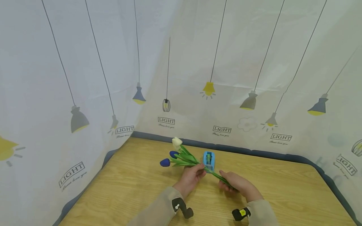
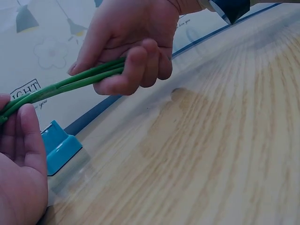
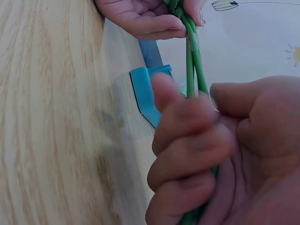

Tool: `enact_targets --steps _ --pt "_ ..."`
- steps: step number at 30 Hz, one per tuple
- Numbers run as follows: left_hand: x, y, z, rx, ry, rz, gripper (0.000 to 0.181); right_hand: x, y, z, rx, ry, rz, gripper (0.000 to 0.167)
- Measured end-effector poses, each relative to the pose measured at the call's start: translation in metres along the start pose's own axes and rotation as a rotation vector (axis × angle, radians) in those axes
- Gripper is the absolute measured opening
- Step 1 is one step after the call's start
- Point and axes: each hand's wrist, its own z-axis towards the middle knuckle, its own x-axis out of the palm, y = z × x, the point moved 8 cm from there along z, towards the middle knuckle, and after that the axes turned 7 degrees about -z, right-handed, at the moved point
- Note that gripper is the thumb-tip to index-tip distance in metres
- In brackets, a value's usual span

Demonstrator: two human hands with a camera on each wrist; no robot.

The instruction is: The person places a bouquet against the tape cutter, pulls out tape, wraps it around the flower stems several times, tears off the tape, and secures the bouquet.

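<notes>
A small bunch of tulips point(image 1: 185, 158), with one white bloom point(image 1: 177, 142) and blue blooms point(image 1: 165, 162), is held above the table, blooms toward the far left. My left hand point(image 1: 190, 177) pinches the stems just below the leaves. Lower down, my right hand point(image 1: 236, 182) has its fingers curled round the stem ends. Between the hands, the green stems point(image 3: 197, 65) carry a shiny clear band that looks like tape. Just behind the stems stands a light blue tape dispenser point(image 1: 209, 158), its toothed edge visible in the right wrist view.
The wooden table point(image 1: 135, 182) extends to both sides of the hands. A dark blue edge point(image 1: 240, 150) runs along its back, against a white curtain point(image 1: 192, 110) printed with hanging lamps. Black camera mounts point(image 1: 182, 207) sit on both wrists.
</notes>
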Motion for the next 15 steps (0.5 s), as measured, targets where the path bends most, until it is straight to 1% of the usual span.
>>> enact_targets --steps 5,7,8,11,15 --pt "0.001 -0.001 -0.001 -0.007 0.011 0.013 0.011 -0.002 0.002 0.001 -0.019 0.005 -0.014 0.056" --pt "0.002 -0.001 -0.002 -0.009 0.019 0.009 0.012 -0.004 0.003 0.002 -0.034 -0.021 -0.031 0.055" --pt "0.002 -0.001 -0.002 -0.010 0.024 0.005 0.012 -0.006 0.004 0.002 -0.052 -0.044 -0.057 0.055" --pt "0.004 -0.002 -0.002 -0.019 0.042 -0.017 0.012 -0.015 0.009 0.002 -0.100 -0.156 -0.186 0.055" --pt "0.007 -0.002 -0.003 -0.032 0.071 -0.042 0.014 -0.026 0.016 0.000 -0.141 -0.306 -0.366 0.049"
